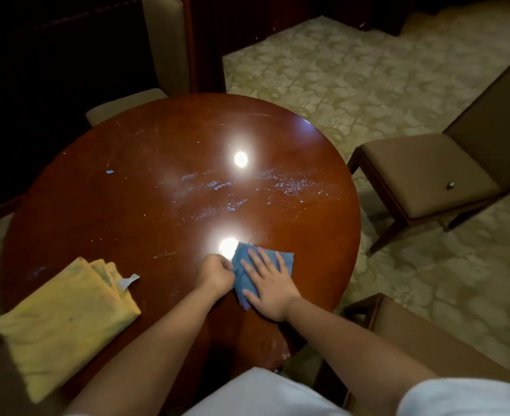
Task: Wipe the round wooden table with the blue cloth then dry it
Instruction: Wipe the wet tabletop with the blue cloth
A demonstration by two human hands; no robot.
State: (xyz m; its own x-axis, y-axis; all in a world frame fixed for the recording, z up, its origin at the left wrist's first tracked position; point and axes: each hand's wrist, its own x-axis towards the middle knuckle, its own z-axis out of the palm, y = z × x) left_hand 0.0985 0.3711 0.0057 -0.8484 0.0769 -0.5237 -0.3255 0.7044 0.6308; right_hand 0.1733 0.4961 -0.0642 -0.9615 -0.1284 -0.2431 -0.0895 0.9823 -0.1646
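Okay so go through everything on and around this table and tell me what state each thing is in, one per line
Blue cloth: folded small, flat on the table, near edge.
Left hand: curled, pinching the blue cloth's left edge.
Right hand: fingers straight, pressing flat on the blue cloth.
Round table: glossy, wet streaks and specks across the middle.
Yellow cloth: folded, untouched, overhanging the table's near-left edge.
Chair: pulled back from the table, seat unoccupied.

I see the round wooden table [103, 211], glossy, with two lamp glares and wet streaks [247, 187] near its centre. On it lie a blue cloth [243, 273] at 5 o'clock and a folded yellow cloth [64, 319] at 8 o'clock.
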